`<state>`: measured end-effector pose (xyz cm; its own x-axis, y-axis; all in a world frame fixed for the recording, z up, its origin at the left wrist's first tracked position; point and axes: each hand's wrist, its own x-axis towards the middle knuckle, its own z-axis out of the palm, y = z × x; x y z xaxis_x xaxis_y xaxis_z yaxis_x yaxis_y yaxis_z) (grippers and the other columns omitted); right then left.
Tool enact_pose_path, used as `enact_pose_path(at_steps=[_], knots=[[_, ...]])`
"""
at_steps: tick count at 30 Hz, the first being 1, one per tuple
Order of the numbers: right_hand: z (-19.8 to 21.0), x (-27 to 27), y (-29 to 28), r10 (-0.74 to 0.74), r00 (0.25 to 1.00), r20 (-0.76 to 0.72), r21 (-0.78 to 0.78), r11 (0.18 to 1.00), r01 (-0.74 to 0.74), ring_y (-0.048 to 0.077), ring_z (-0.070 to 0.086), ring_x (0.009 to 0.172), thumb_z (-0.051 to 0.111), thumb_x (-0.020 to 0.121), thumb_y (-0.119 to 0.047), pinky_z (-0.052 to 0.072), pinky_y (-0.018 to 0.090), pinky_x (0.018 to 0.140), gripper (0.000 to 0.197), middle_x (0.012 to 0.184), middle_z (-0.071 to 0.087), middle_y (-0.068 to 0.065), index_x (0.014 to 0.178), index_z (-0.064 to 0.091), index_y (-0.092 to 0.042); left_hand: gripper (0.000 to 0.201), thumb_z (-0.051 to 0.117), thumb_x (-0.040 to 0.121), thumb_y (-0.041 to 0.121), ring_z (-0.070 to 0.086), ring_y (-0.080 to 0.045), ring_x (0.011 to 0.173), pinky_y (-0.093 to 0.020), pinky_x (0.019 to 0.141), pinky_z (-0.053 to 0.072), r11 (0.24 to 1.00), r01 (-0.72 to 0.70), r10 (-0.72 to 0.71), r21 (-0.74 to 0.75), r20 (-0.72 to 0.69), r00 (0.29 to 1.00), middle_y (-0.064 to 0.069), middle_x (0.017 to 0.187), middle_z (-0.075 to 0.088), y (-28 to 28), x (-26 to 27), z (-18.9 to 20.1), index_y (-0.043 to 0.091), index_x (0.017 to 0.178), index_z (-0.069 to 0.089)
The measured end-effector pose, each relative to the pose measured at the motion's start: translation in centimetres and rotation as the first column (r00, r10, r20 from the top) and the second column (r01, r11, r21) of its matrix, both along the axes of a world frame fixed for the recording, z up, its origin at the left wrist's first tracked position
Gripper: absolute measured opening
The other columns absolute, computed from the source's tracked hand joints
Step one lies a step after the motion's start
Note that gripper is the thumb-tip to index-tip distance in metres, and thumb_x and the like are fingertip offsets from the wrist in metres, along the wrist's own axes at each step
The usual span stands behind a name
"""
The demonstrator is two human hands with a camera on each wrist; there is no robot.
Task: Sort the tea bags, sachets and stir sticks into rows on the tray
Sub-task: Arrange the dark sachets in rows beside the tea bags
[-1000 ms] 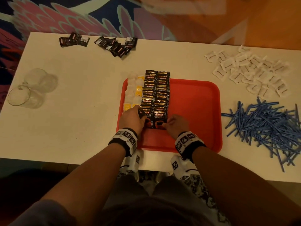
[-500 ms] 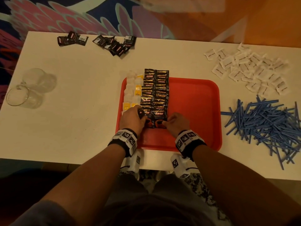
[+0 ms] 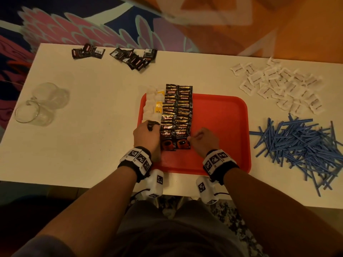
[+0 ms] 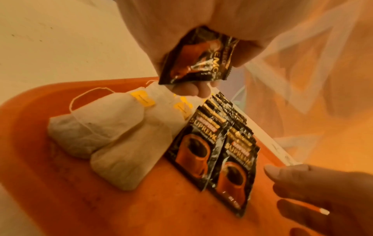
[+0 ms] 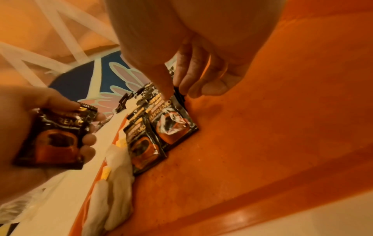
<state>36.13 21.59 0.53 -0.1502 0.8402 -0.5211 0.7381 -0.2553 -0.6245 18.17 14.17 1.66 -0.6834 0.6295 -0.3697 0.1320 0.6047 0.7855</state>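
A red tray [image 3: 219,127] lies in front of me. Along its left side runs a row of white tea bags [image 3: 152,102], and beside it two rows of overlapping black coffee sachets [image 3: 176,112]. My left hand [image 3: 148,130] hovers over the near end of the tea bags [image 4: 113,135] and grips one loose coffee sachet [image 4: 199,55] between thumb and fingers. My right hand [image 3: 191,139] holds nothing. Its fingers are curled and its thumb tip is at the right edge of the nearest sachet [image 5: 173,124].
On the table far left lie loose black sachets [image 3: 133,58]. Small white sachets [image 3: 278,86] are scattered at the far right, with a heap of blue stir sticks [image 3: 300,145] below them. Two glass mugs [image 3: 37,108] lie at the left. The tray's right half is bare.
My right hand slid from the front sachet's face to its right edge. The left hand stayed in place with its sachet.
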Motion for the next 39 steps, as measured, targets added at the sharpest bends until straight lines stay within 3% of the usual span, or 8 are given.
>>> enact_pose_path(at_steps=[2,6,10,18,24,29,35,39], knots=[[0.6,-0.4,-0.2,0.052,0.997,-0.048,0.011,0.999,-0.051,-0.003,0.052,0.074,0.071,0.086,-0.033,0.037,0.015,0.057,0.017,0.083,0.059,-0.013,0.09,0.06,-0.021,0.026,0.055,0.096,0.028,0.066,-0.024,0.073,-0.032,0.067,0.053,0.997,-0.068,0.063,0.027,0.151,0.986,-0.005,0.075,0.068,0.2,0.0,0.6,0.017,0.073,0.063],[1.9,-2.2,-0.6,0.143,0.973,-0.18,0.005,0.99,-0.144,0.006,0.061,0.084,0.071,0.085,-0.039,0.05,0.023,0.069,0.019,0.09,0.066,-0.007,0.087,0.061,-0.024,0.005,0.066,0.093,0.026,0.072,-0.023,0.093,-0.048,0.088,0.058,0.99,-0.125,0.088,0.071,0.385,0.919,-0.002,0.099,0.075,0.4,0.0,1.5,0.029,0.096,0.067],[4.3,-3.7,-0.8,0.192,0.922,-0.336,-0.084,0.969,-0.232,0.009,0.067,0.079,0.071,0.085,-0.039,0.054,0.024,0.067,0.025,0.088,0.071,-0.003,0.098,0.069,-0.017,0.028,0.079,0.081,0.026,0.073,-0.027,0.097,-0.053,0.094,0.054,0.982,-0.155,0.078,0.108,0.515,0.854,-0.003,0.101,0.077,0.7,-0.5,2.3,0.022,0.107,0.07],[5.5,-4.7,-0.3,0.223,0.917,-0.331,0.046,0.974,-0.22,0.007,0.065,0.08,0.077,0.082,-0.02,0.054,0.025,0.074,0.023,0.089,0.069,-0.003,0.103,0.071,-0.013,0.041,0.076,0.083,0.028,0.073,-0.029,0.097,-0.043,0.084,0.057,0.963,-0.218,0.067,0.157,0.646,0.761,-0.011,0.103,0.076,0.7,-1.5,3.7,0.009,0.119,0.067],[5.0,-5.2,-0.3,0.253,0.909,-0.331,0.073,0.967,-0.243,0.009,0.068,0.08,0.078,0.08,-0.015,0.056,0.023,0.075,0.018,0.09,0.073,0.001,0.097,0.075,-0.012,0.007,0.069,0.089,0.011,0.072,-0.031,0.089,-0.042,0.077,0.057,0.96,-0.268,0.142,0.085,0.674,0.725,-0.014,0.092,0.075,0.5,-1.8,3.8,0.011,0.095,0.072],[4.5,-5.0,-0.9,0.232,0.915,-0.329,0.022,0.971,-0.238,0.008,0.068,0.076,0.079,0.079,-0.017,0.047,0.013,0.06,0.013,0.088,0.073,0.001,0.091,0.074,-0.014,0.006,0.071,0.088,0.011,0.072,-0.032,0.093,-0.045,0.08,0.058,0.965,-0.255,0.151,0.067,0.654,0.742,-0.012,0.095,0.075,0.1,-1.8,3.3,0.012,0.094,0.072],[2.9,-4.9,-2.2,0.255,0.945,-0.203,-0.047,0.962,-0.27,0.004,0.063,0.078,0.08,0.079,-0.025,0.047,0.017,0.067,0.015,0.085,0.067,-0.009,0.091,0.072,-0.021,0.011,0.069,0.092,0.026,0.072,-0.027,0.088,-0.041,0.082,0.059,0.98,-0.2,0.163,0.023,0.491,0.856,-0.009,0.096,0.074,-0.8,-2.0,1.9,0.016,0.096,0.069],[1.2,-3.9,-2.5,0.251,0.967,-0.049,-0.089,0.963,-0.254,-0.005,0.05,0.071,0.073,0.086,-0.023,0.034,0.01,0.055,0.021,0.092,0.064,-0.007,0.105,0.072,-0.015,0.021,0.062,0.096,0.024,0.063,-0.021,0.062,-0.033,0.063,0.054,0.941,-0.33,0.321,-0.068,0.483,0.815,-0.008,0.076,0.069,-1.8,-3.1,1.2,0.005,0.097,0.069]])
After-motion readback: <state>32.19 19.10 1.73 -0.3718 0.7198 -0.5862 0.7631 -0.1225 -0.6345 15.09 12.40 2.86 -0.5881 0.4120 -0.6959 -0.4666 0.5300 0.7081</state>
